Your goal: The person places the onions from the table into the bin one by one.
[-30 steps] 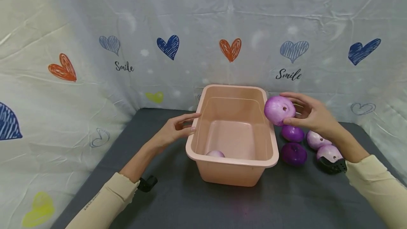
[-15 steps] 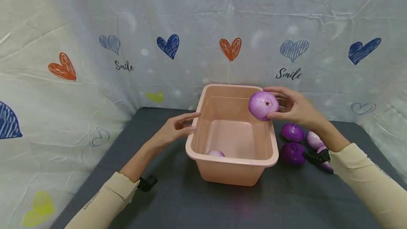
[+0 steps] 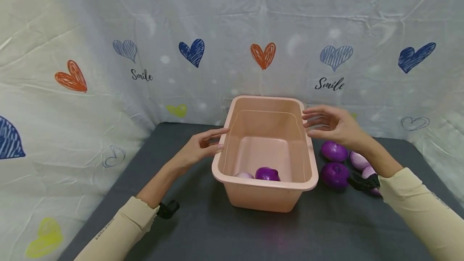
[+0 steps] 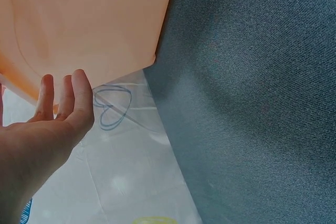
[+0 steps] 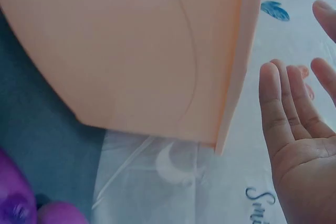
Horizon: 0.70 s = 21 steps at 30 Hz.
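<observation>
You wear long cream sleeves, a plain left sleeve [image 3: 116, 233] at near left and a matching right sleeve [image 3: 422, 214] at near right, each ending in a wide, softly creased cuff. A short row of small dark lettering [image 3: 104, 228] runs along your left one; your right one seems to bear a fainter mark. Under each cuff sits a black wrist device [image 3: 168, 209], the right one dotted with little holes. Your left hand [image 3: 203, 144] and right hand [image 3: 333, 126] are bare.
</observation>
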### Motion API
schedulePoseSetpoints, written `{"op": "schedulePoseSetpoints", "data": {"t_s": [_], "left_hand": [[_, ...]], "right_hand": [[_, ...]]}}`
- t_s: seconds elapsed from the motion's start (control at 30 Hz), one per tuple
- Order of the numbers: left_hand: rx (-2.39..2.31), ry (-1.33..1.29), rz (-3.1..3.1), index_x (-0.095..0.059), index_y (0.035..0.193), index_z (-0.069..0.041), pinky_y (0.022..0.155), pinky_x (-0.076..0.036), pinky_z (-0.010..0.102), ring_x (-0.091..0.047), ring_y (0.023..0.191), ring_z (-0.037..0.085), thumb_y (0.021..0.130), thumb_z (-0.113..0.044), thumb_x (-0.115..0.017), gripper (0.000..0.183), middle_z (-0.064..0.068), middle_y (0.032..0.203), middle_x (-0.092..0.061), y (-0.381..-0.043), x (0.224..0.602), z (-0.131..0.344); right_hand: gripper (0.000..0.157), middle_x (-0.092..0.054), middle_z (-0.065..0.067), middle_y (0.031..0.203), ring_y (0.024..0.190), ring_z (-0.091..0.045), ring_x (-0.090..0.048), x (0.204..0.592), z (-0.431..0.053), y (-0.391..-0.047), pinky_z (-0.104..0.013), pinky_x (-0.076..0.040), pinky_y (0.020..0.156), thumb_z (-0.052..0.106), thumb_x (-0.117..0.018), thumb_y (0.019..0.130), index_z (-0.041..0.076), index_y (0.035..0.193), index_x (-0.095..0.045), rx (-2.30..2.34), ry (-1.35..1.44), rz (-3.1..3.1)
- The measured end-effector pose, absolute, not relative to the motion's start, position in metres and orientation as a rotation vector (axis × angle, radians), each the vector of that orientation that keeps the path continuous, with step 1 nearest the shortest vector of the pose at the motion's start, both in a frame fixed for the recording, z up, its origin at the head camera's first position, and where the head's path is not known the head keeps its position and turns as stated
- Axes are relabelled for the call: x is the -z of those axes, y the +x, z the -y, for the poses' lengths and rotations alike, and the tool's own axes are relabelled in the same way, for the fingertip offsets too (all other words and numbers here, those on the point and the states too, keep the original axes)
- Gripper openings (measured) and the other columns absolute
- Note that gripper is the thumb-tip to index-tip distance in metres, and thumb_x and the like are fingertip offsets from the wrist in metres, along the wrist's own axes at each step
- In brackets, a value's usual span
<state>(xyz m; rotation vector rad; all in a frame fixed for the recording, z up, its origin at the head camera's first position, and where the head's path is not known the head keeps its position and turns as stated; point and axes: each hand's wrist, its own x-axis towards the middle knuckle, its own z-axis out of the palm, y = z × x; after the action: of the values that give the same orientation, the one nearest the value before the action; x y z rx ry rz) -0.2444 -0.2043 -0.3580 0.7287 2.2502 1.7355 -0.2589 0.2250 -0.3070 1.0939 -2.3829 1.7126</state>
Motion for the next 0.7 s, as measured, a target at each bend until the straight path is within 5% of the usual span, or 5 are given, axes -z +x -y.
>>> {"op": "schedulePoseSetpoints", "data": {"t_s": [0.7], "left_hand": [[-1.731, 0.731, -2.257, -0.049, 0.154, -0.018, 0.096, -0.052, 0.047, -0.057, 0.126, 0.029, 0.102, -0.022, -0.065, 0.054, 0.01, 0.151, -0.047, -0.246, 0.359, 0.204]], "right_hand": [[0.041, -0.068, -0.001, 0.123, 0.108, -0.012, -0.067, 0.335, -0.312, -0.222, -0.023, -0.055, 0.084, 0.002, -0.07, 0.097, 0.003, 0.137, -0.059, -1.526, 0.643, 2.547]]}}
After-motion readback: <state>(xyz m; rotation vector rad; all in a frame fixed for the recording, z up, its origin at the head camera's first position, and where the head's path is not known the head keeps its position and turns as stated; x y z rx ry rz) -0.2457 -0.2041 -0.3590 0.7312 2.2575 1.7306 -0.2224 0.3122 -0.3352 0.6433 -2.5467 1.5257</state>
